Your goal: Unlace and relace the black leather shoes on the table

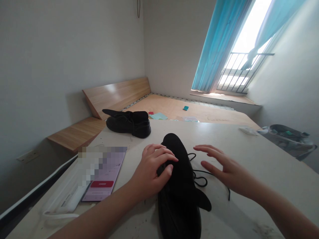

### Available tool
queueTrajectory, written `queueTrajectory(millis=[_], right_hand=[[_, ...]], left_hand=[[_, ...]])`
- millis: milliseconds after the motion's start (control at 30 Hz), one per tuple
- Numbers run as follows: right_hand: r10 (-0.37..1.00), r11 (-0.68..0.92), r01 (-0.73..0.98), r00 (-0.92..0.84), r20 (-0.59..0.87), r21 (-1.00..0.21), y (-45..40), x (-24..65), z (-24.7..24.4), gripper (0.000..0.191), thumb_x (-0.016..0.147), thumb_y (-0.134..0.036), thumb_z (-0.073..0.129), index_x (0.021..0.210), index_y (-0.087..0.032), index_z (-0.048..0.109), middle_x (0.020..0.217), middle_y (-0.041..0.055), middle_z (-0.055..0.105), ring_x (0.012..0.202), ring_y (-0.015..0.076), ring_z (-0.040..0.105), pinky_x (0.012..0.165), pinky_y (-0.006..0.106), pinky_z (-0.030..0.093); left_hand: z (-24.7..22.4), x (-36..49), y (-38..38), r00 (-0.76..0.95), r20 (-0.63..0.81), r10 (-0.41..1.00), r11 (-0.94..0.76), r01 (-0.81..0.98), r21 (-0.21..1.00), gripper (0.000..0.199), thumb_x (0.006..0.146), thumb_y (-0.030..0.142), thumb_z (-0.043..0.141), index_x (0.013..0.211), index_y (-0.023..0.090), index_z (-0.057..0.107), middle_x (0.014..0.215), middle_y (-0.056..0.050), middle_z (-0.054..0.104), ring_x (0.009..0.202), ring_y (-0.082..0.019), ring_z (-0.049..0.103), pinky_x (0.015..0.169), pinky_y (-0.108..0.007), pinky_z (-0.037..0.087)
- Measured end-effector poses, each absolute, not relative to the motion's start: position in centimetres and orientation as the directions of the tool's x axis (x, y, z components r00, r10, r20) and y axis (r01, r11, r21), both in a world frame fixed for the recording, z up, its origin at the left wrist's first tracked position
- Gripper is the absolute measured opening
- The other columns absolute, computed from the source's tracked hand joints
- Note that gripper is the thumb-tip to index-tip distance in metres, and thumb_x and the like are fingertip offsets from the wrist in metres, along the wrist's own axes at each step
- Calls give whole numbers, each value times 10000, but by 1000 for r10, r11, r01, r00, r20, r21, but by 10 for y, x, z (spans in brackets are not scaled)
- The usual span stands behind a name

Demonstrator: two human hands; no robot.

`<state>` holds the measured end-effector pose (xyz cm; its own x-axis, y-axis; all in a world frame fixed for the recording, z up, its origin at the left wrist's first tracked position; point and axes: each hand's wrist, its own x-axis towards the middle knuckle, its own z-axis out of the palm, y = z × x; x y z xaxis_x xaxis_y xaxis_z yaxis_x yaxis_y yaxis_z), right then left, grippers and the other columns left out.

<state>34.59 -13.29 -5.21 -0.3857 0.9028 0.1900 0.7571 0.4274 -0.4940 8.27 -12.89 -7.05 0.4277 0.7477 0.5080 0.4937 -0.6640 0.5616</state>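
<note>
A black lace-up shoe (178,212) lies on the white table in front of me, its toe running away from the camera or toward it, I cannot tell which. A dark, flat, rounded piece (171,141) shows at its far end, and another dark flap sticks out at its right side. My left hand (157,166) rests over the shoe's left side, fingers apart and lightly bent. Loose black laces (200,181) spread to the right. Beside them, my right hand (221,166) hovers open, holding nothing. A second black shoe (128,122) stands farther back on the left.
On the left of the table (239,149) lie a phone (104,186) and a clear plastic pouch (54,199). A lined bin (289,139) stands past the right edge. Behind is a wooden bed board (216,116) with small items, below a blue curtain (216,46).
</note>
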Motion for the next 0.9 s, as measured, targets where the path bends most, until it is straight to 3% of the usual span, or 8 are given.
queueTrajectory(millis=[100,200,400,567,700,800,867,900], right_hand=[[877,449,819,-481,-1,-356,-134,364,-83,776,827,-564,579,1490,-303,272,1546,69,286,1434,304,203,1125,536,297],[895,428,861,-446,-6,-274,-137,367,-114,900,802,-580,592,1521,-224,182,1565,117,223,1447,323,138,1121,549,297],[902,411,877,-351,251,-250,-135,350,-137,271,905,-392,509,1088,-205,580,1297,127,557,1305,310,407,1036,532,417],[892,442,788,-336,302,-429,-133,344,-123,188,927,-335,457,908,-227,609,1295,93,550,1332,292,372,1072,529,371],[965,259,385,-140,221,-886,-133,338,-77,223,894,-389,517,977,-229,648,1259,86,598,1271,274,470,1110,504,319],[984,59,-219,-154,94,-974,-135,326,-29,247,902,-394,486,797,-228,636,808,15,665,773,170,667,862,375,540],[981,-17,-391,-184,60,-920,-136,313,3,290,914,-330,465,654,-221,532,531,-64,448,376,54,412,597,242,538],[984,-27,-410,-173,49,-912,-137,305,20,306,931,-314,432,651,-217,509,510,-77,357,329,34,274,461,178,458]], left_hand=[[-69,83,-131,453,500,738,-674,498,545,256,764,259,627,1020,250,635,1100,-27,638,1138,-247,466,1090,-460,202],[-67,83,-133,500,489,715,-698,459,550,451,673,416,748,1066,243,609,1107,-44,612,1121,-260,473,1106,-460,178],[-65,80,-134,602,404,689,-692,383,611,636,618,421,798,1162,255,512,1170,-38,535,1136,-240,457,1109,-425,195],[-67,81,-134,587,385,712,-665,387,639,564,621,301,771,1109,231,497,1136,-46,511,1097,-237,458,1065,-421,265],[-68,82,-134,580,391,714,-661,376,650,547,629,294,757,1099,231,487,1129,-47,504,1077,-236,456,1025,-413,304],[-68,83,-134,575,387,721,-653,375,658,533,632,289,754,1090,230,488,1125,-44,502,1076,-234,455,1016,-408,311],[-68,83,-134,575,385,722,-651,377,659,525,631,282,752,1083,228,489,1123,-42,504,1072,-232,458,1013,-404,314],[-68,83,-134,576,384,722,-651,378,659,525,632,279,751,1084,228,488,1123,-42,506,1069,-231,459,1010,-402,318]])
